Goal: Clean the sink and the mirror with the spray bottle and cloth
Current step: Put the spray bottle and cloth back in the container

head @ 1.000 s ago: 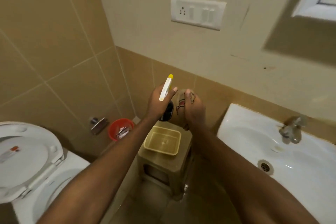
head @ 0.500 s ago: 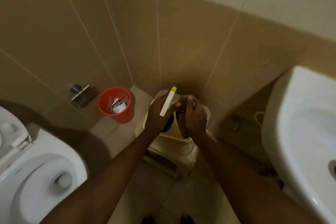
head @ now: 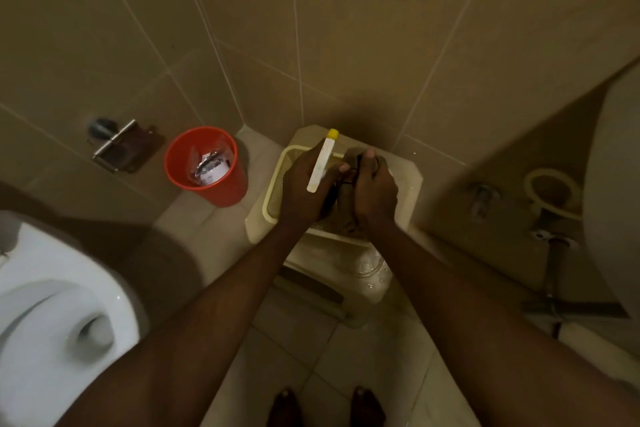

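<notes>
Visibility is poor around the two hands, which meet over a cream basket point(head: 273, 191) on a plastic stool point(head: 405, 180) in the corner. We cannot make out the body of the spray bottle point(head: 322, 163): only a white tube with a yellow tip shows, lying slantwise across the left hand point(head: 304, 187), and a dark part below it is masked by the fingers. The left grip is closed round that bottle. The right hand point(head: 374, 191) has its fingers curled about a brownish cloth point(head: 353, 156), bunched and largely covered, with dark stripes faintly visible; this grip too is closed on its object. The two hands touch or nearly touch; we cannot tell which. The sink point(head: 613, 184) is cut off at the right edge, only its underside and drain pipe point(head: 554, 260) showing. A toilet point(head: 52, 288) is cropped at the left. A red bin point(head: 207, 184) with rubbish stands on the floor just left of the stool.
</notes>
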